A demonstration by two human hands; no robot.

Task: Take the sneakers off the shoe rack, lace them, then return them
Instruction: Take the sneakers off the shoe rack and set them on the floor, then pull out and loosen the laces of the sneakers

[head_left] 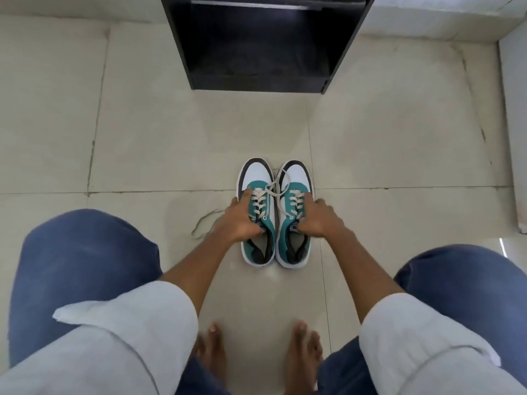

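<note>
On the floor by the rack (pixel 258 47), my left hand (pixel 238 220) and right hand (pixel 316 220) each hold a sneaker (pixel 258 220), but loose laces (pixel 204 226) could trip me.

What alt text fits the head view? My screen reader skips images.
A seated person's left hand and right hand each grip a laced teal-and-white sneaker, left sneaker beside right sneaker, on a tiled floor before an empty black shoe rack.

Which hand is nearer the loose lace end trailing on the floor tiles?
Left. The left hand grips the left sneaker, right beside the loose lace; the right hand is on the right sneaker, farther away.
</note>
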